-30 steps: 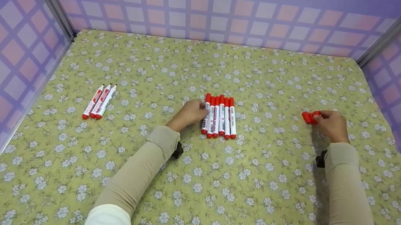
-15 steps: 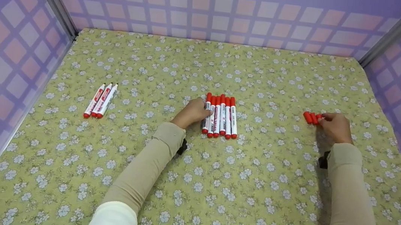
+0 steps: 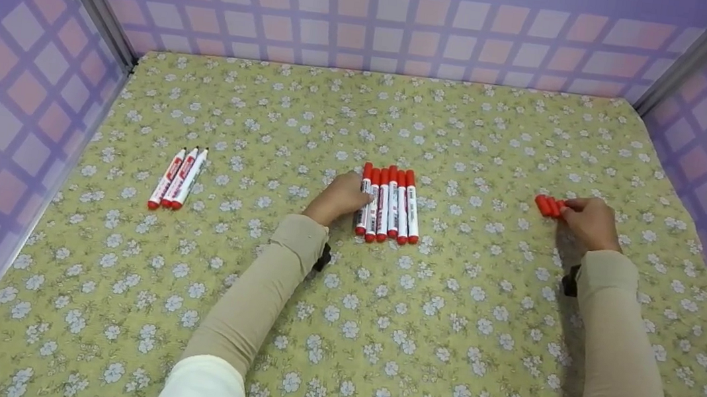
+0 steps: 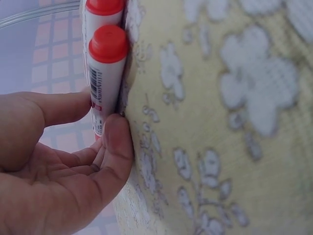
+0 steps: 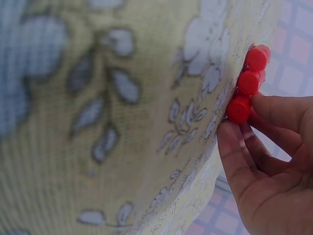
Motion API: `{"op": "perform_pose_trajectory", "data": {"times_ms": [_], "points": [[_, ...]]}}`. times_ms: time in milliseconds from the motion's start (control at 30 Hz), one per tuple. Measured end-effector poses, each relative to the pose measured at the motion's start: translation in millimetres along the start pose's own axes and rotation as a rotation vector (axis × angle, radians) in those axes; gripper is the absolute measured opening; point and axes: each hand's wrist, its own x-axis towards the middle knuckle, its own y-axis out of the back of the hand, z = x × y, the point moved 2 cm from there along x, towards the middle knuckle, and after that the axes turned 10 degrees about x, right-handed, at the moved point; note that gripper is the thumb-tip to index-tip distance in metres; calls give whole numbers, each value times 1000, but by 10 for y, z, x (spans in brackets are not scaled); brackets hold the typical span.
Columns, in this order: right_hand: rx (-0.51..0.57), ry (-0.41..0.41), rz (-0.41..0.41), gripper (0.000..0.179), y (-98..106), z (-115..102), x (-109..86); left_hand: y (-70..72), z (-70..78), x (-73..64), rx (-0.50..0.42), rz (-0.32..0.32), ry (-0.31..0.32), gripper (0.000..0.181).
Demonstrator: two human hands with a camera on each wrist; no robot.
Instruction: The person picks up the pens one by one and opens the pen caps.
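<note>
Several capped white markers with red caps (image 3: 389,202) lie side by side mid-table. My left hand (image 3: 339,195) pinches the leftmost marker (image 4: 104,73) between thumb and fingers from its left side. Three loose red caps (image 3: 546,206) form a short row at the right. With thumb and fingertips my right hand (image 3: 592,226) pinches the nearest red cap (image 5: 239,108), at the right end of that row. Part of this cap is hidden by the fingers in the head view.
Three uncapped markers (image 3: 177,177) lie together at the left, tips pointing away. A flowered yellow-green cloth (image 3: 445,329) covers the table. Purple checked panels (image 3: 374,21) rise along the back and both sides.
My right hand has shifted slightly right, and the cap at its fingers now lines up with the other two. My left hand stays at the leftmost marker, moved only a little.
</note>
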Motion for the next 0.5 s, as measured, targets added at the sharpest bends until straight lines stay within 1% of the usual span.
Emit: {"op": "perform_pose_trajectory", "data": {"times_ms": [100, 200, 433, 500], "points": [[-17, 3, -2, 46, -14, -15, -7, 9, -9, 12, 24, 13, -29, 18], [-26, 4, 10, 46, -24, -20, -15, 15, -8, 24, 48, 28, -41, 17], [-28, -11, 36, 46, -45, -15, -13, 5, 12, 10, 27, 13, 24, 24], [-33, -11, 42, 46, -46, -12, -4, 4, 14, 9, 23, 10, 31, 24]]}}
